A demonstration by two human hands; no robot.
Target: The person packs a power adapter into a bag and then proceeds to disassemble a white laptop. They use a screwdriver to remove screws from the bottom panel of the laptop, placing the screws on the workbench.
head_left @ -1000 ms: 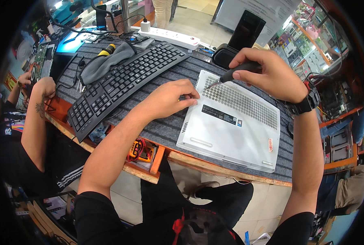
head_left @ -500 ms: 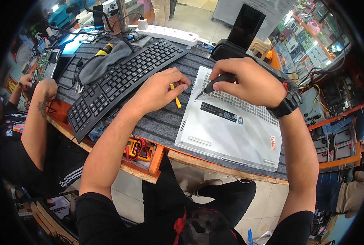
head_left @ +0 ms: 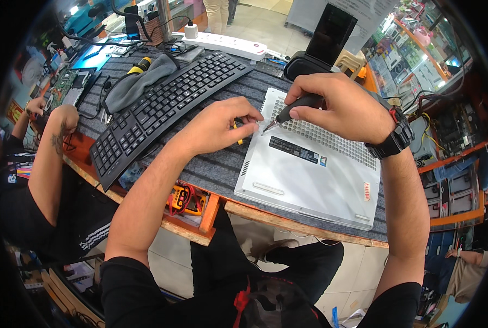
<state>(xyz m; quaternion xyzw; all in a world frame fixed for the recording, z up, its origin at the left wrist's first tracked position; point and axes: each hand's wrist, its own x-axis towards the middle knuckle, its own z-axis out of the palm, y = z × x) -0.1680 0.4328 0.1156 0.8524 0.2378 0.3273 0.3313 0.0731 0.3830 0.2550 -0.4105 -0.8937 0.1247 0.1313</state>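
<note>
A silver laptop [head_left: 304, 186] lies bottom side up on the striped grey mat, its perforated vents along the far part. My right hand [head_left: 334, 104] is closed around a black screwdriver [head_left: 301, 108], tilted so its tip meets the laptop's base near the left edge. Beside that tip, my left hand [head_left: 219, 124] reaches over the laptop's left edge with thumb and fingers apart; I see nothing held in them. Partly hidden by this hand, a small yellow tool [head_left: 240, 141] rests on the mat.
A black keyboard [head_left: 167, 109] lies left of my left hand, with a grey cloth [head_left: 140, 85] behind it. A white power strip [head_left: 224, 45] and a phone on a stand [head_left: 330, 35] are at the back. An open drawer holds a yellow multimeter [head_left: 181, 199]. Another person's arm [head_left: 47, 175] works at far left.
My left hand has moved right, its fingers now nearer the screwdriver tip and parted. My right hand has shifted slightly right, tilting the screwdriver a little.
</note>
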